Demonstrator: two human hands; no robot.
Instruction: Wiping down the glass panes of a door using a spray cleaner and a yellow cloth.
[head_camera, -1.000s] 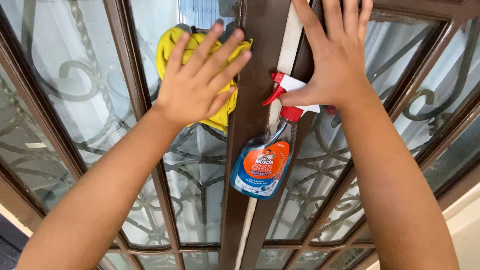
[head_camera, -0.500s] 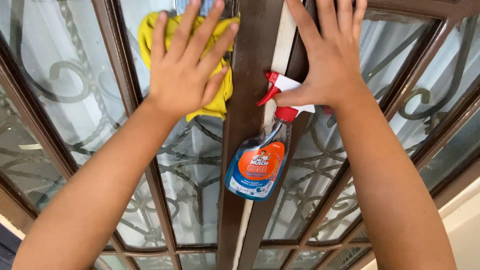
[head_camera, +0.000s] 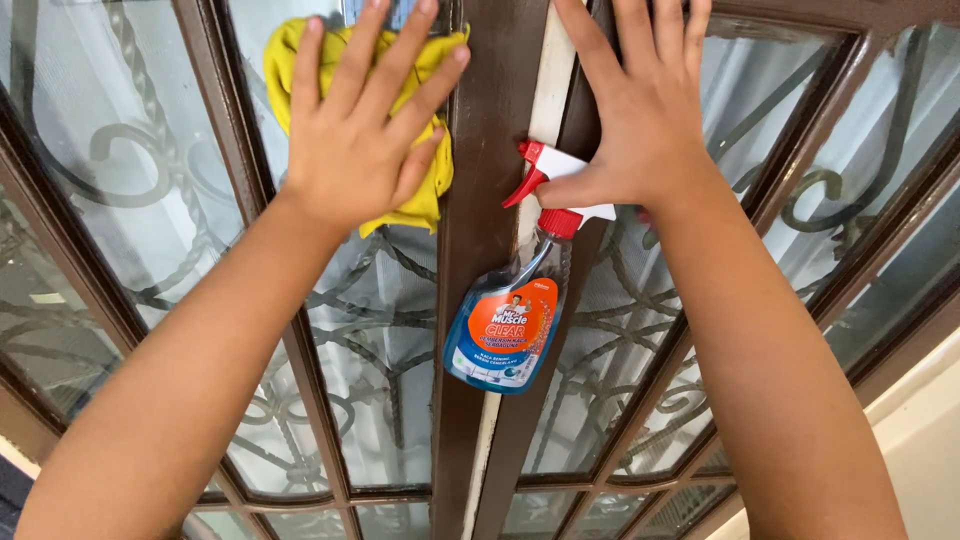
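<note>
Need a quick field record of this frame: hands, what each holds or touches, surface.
left hand: flat, fingers spread, pressing yellow cloth against glass pane
right hand: flat against brown frame, thumb hooking spray bottle at its neck
spray bottle: blue liquid, red trigger and collar, hangs down over the frame
surface: brown-framed glass doors, curled metal grille behind the panes

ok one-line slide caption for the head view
Left hand presses a yellow cloth on a glass pane; right hand hangs a spray bottle.
</note>
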